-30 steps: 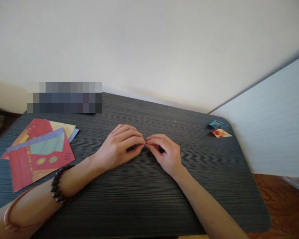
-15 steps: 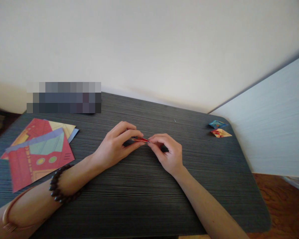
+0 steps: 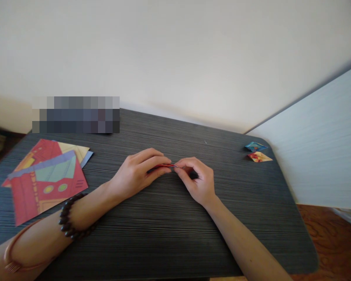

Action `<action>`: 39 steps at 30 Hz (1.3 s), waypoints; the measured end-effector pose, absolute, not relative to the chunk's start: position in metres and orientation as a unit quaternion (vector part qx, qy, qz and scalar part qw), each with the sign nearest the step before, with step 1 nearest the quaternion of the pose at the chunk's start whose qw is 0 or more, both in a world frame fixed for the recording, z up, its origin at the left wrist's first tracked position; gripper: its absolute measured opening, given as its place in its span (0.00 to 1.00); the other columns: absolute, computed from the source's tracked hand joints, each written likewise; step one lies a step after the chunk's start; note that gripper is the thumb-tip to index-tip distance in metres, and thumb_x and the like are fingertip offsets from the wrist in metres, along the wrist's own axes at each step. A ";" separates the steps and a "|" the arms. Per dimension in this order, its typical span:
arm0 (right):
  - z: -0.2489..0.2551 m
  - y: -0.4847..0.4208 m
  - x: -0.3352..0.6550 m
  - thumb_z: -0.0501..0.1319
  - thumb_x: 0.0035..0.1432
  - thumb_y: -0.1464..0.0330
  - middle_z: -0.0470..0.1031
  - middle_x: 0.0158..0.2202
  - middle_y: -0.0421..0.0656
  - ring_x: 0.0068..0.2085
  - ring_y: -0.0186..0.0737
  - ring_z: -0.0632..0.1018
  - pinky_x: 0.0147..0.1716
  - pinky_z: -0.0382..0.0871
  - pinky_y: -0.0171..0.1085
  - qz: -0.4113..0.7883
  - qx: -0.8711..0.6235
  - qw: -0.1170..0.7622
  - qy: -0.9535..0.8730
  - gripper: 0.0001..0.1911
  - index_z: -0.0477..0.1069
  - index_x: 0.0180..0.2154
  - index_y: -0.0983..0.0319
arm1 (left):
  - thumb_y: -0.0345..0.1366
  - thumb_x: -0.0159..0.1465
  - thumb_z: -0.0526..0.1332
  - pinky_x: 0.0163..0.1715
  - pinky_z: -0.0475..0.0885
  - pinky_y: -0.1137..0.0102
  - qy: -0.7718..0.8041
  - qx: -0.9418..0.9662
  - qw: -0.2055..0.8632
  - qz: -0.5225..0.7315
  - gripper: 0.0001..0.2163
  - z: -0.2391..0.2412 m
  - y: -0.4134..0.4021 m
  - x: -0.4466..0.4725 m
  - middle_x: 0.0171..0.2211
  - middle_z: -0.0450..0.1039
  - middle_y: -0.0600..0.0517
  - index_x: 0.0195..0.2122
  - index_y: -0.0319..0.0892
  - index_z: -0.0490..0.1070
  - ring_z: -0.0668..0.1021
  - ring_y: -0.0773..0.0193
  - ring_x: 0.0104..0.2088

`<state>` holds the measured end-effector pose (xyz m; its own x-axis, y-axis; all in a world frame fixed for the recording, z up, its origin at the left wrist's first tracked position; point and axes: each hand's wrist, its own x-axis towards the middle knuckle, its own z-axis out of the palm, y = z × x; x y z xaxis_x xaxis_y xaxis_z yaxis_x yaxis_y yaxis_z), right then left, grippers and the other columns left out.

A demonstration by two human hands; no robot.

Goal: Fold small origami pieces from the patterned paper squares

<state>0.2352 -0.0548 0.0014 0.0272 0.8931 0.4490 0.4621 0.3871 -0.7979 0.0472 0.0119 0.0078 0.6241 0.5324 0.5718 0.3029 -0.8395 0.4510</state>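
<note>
Between my hands, over the middle of the dark table, is a small red piece of folded paper [image 3: 164,166], seen nearly edge-on. My left hand [image 3: 142,168] pinches it flat between thumb below and fingers above. The tips of my right hand [image 3: 196,177] close on its right end. Most of the paper is hidden by the left fingers, so its exact shape cannot be made out. A dark bead bracelet and a copper-coloured bangle circle my left arm.
Patterned paper sheets [image 3: 52,179] lie overlapping at the left. A blue folded paper piece [image 3: 255,146] and a cream-and-red one [image 3: 260,157] sit at the right edge of the dark table [image 3: 169,234]. A pixelated patch [image 3: 76,117] covers something at the back left, by the wall.
My left fingers have lowered and pressed together over the folded paper, which now looks flatter. The right hand keeps its pinch in the same place.
</note>
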 end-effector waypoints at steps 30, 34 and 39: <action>-0.004 -0.056 0.236 0.62 0.57 0.72 0.76 0.37 0.41 0.35 0.30 0.77 0.33 0.73 0.30 0.134 -0.427 0.474 -0.758 0.08 0.72 0.40 0.57 | 0.40 0.62 0.58 0.27 0.70 0.76 0.320 0.767 0.523 0.191 0.09 0.021 0.013 0.047 0.26 0.75 0.54 0.30 0.41 0.73 0.75 0.68 0.26; -0.004 -0.056 0.237 0.62 0.58 0.71 0.77 0.37 0.40 0.34 0.30 0.77 0.32 0.72 0.29 0.115 -0.417 0.469 -0.770 0.08 0.72 0.40 0.56 | 0.40 0.62 0.57 0.24 0.67 0.77 0.308 0.764 0.540 0.171 0.11 0.022 0.015 0.045 0.24 0.73 0.55 0.29 0.41 0.73 0.73 0.69 0.24; -0.004 -0.056 0.238 0.62 0.58 0.72 0.77 0.36 0.39 0.33 0.29 0.77 0.30 0.70 0.28 0.087 -0.418 0.455 -0.782 0.08 0.72 0.41 0.56 | 0.40 0.63 0.57 0.24 0.67 0.76 0.297 0.769 0.540 0.168 0.11 0.024 0.016 0.045 0.24 0.74 0.55 0.29 0.41 0.73 0.73 0.69 0.24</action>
<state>0.2383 -0.0559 -0.0042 -0.2381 0.7323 0.6380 0.5737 0.6361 -0.5160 0.0451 0.0165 0.0244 0.7675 0.6381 -0.0614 0.2742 -0.2402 0.9312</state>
